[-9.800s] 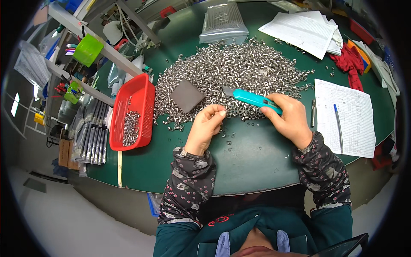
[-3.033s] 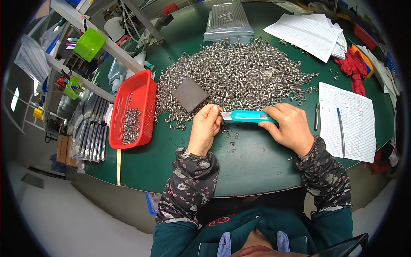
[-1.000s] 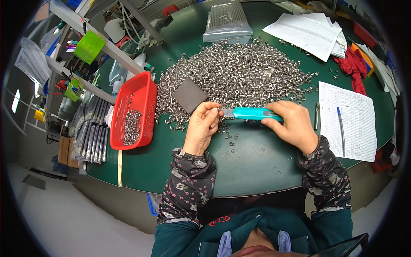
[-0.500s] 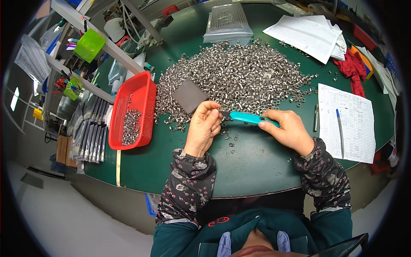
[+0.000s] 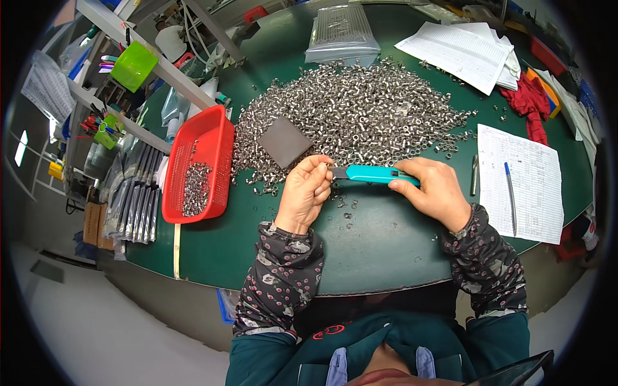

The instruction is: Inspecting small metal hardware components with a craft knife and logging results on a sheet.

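Note:
My right hand is closed round a teal utility knife, its dark blade pointing left. At the blade's tip my left hand pinches something small, most of it hidden by the fingertips; it looks like one of the metal rings. Just beyond both hands spreads a big heap of small shiny metal rings. A flat dark grey square block lies on the heap's near left part, close to my left fingers. Several loose rings and thin dark scraps lie on the green table below the knife.
A red plastic basket with some rings stands left of the heap. To the right lie a printed sheet, a blue pen and a slim metal tool. Plastic bags and papers lie at the back.
The knife has turned slightly to lie more level, its blade still at my left fingertips. Both hands stay in nearly the same place.

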`<action>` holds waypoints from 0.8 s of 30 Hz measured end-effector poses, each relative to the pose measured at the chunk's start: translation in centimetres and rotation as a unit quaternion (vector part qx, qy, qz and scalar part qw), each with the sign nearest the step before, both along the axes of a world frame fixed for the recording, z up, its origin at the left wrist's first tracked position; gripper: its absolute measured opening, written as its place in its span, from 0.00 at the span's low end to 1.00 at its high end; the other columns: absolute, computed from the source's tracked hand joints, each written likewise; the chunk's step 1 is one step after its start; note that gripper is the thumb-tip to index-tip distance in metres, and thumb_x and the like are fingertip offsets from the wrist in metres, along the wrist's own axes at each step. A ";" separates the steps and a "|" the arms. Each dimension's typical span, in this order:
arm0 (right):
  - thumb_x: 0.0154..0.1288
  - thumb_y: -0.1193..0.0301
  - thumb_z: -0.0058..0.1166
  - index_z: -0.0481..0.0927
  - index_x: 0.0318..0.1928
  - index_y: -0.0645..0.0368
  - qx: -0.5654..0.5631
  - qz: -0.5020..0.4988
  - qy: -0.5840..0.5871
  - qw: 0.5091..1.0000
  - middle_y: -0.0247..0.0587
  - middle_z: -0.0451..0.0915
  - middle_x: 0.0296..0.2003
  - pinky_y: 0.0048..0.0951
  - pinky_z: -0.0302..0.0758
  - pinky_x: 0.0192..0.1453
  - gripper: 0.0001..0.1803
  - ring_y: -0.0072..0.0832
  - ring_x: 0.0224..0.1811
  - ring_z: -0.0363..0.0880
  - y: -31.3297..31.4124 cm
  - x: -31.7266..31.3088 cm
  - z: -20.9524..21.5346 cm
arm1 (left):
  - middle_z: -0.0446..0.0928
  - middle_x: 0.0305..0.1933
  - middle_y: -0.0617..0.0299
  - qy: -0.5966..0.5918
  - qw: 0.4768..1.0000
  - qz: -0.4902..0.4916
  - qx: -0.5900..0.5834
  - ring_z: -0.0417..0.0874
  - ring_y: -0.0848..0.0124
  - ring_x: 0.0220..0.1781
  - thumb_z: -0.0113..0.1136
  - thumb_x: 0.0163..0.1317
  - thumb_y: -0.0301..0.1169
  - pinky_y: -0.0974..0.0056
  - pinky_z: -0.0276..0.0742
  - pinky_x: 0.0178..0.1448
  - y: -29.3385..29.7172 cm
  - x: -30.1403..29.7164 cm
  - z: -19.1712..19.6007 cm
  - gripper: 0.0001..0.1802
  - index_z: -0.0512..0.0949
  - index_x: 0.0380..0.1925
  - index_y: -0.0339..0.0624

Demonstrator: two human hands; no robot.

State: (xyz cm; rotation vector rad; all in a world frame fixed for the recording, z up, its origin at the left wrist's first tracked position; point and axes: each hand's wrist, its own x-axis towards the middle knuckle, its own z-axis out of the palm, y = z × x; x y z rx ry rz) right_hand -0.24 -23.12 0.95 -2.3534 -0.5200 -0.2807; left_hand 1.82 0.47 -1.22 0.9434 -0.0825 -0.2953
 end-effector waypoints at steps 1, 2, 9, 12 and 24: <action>0.52 0.58 0.53 0.77 0.32 0.57 -0.005 -0.004 -0.019 1.000 0.42 0.74 0.22 0.38 0.68 0.30 0.15 0.40 0.28 0.74 0.0 0.0 0.0 | 0.71 0.25 0.65 0.000 1.000 0.000 0.000 0.58 0.86 0.16 0.50 0.59 0.26 0.82 0.51 0.16 0.0 0.0 0.0 0.07 0.71 0.37 0.36; 0.52 0.58 0.53 0.77 0.32 0.57 -0.005 -0.004 -0.018 1.000 0.42 0.74 0.22 0.38 0.68 0.30 0.15 0.40 0.28 0.74 0.0 0.0 0.0 | 0.71 0.25 0.65 0.001 1.000 -0.004 0.001 0.58 0.86 0.16 0.50 0.59 0.26 0.82 0.51 0.16 0.1 0.0 0.0 0.07 0.71 0.37 0.36; 0.50 0.59 0.54 0.77 0.32 0.56 -0.042 -0.013 -0.098 0.994 0.39 0.71 0.21 0.36 0.68 0.29 0.14 0.36 0.28 0.73 -0.1 0.0 0.1 | 0.71 0.26 0.65 -0.003 1.000 -0.025 0.004 0.58 0.86 0.16 0.50 0.59 0.26 0.82 0.52 0.16 0.3 0.1 -0.1 0.07 0.72 0.37 0.37; 0.49 0.60 0.56 0.76 0.32 0.55 -0.056 -0.014 -0.129 0.990 0.38 0.70 0.21 0.35 0.68 0.28 0.14 0.35 0.27 0.72 -0.2 0.2 0.1 | 0.71 0.26 0.65 -0.002 0.999 -0.034 0.006 0.58 0.86 0.16 0.50 0.59 0.26 0.82 0.52 0.16 0.3 0.1 0.0 0.07 0.72 0.37 0.37; 0.42 0.65 0.60 0.75 0.31 0.56 -0.093 -0.011 -0.215 0.972 0.36 0.67 0.20 0.32 0.66 0.27 0.15 0.32 0.25 0.69 -0.2 0.2 1.0 | 0.70 0.25 0.66 0.006 0.998 -0.058 0.030 0.57 0.86 0.16 0.50 0.60 0.27 0.82 0.51 0.16 0.5 0.1 0.6 0.07 0.71 0.37 0.37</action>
